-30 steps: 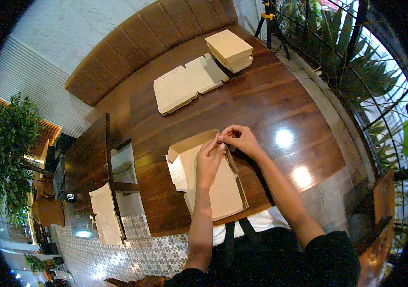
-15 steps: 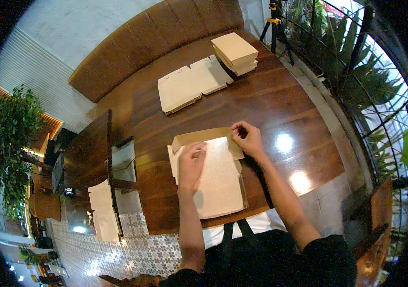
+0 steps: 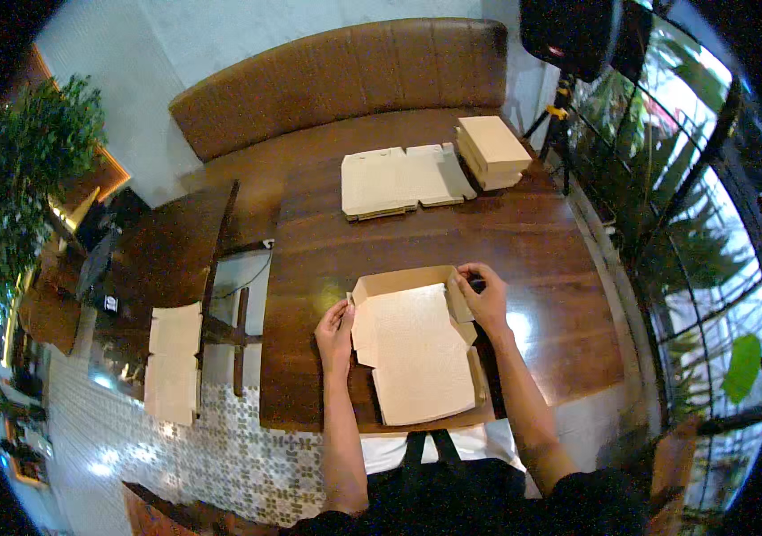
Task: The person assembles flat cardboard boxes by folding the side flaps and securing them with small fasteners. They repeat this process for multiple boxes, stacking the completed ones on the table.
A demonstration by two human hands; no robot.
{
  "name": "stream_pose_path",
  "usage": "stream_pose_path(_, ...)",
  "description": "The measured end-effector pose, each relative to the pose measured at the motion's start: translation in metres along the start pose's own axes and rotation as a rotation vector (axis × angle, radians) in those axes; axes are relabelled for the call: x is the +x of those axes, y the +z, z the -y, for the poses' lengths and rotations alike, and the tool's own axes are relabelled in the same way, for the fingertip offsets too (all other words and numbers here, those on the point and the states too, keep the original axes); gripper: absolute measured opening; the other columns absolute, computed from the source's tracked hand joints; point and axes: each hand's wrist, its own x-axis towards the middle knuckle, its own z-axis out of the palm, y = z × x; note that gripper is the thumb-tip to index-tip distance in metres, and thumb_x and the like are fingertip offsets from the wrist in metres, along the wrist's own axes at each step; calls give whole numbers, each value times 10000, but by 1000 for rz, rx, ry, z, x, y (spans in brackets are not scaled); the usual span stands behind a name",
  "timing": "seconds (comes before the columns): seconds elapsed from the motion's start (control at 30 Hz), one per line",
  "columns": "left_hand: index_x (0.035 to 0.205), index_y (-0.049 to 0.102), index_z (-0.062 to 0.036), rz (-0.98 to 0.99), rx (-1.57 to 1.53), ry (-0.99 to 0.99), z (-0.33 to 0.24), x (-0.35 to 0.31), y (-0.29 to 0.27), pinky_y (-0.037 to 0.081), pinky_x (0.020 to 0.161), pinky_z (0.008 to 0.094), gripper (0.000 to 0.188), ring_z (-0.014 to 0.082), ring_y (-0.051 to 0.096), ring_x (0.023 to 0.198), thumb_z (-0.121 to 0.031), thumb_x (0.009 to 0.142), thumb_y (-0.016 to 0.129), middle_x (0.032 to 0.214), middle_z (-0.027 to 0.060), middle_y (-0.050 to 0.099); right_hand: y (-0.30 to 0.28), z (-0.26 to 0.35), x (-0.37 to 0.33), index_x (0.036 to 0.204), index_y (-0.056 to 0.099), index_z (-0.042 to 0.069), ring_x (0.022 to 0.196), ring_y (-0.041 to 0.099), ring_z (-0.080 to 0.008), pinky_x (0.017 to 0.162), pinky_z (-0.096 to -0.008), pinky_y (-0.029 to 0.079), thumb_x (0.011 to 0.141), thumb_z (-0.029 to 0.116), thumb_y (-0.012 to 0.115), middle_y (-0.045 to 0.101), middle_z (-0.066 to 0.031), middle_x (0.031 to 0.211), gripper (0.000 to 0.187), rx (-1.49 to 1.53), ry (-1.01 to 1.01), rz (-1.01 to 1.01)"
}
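Note:
A partly folded cardboard box lies in front of me on the dark wooden table, its far wall standing up and its near panel flat. My left hand is at the box's left edge, with thumb and fingers pinched on the side flap. At the far right corner my right hand has its fingers curled round the upright corner flap. The right fingertips are partly hidden behind the cardboard.
Flat cardboard blanks lie in a pile farther back on the table. Beside them stands a stack of folded boxes. Another flat blank rests on the table to the left. A brown bench runs behind.
My left hand has moved from over the box's inside out to its left flap. My right hand stays at the far right corner. The whole view has shifted.

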Motion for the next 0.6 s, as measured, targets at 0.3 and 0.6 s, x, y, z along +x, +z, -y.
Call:
stream_pose_path(0.3, 1235, 669, -6, 22, -117, 112, 1, 1, -2, 520, 910, 290, 342, 136, 659, 1007, -151, 943, 772, 1096, 71, 718, 48, 129, 5, 940, 742, 5, 778, 735, -346, 731, -444, 583, 916, 371, 755, 748, -177, 861, 367, -145, -8, 294)
stream_pose_path(0.6, 1367, 580, -32, 80, -171, 123, -2, -1, -4, 505, 867, 265, 460, 118, 664, 950, -17, 933, 733, 1000, 52, 731, 130, 117, -14, 1017, 751, -26, 715, 708, -223, 688, -354, 555, 942, 398, 742, 738, -180, 817, 431, -262, 50, 448)
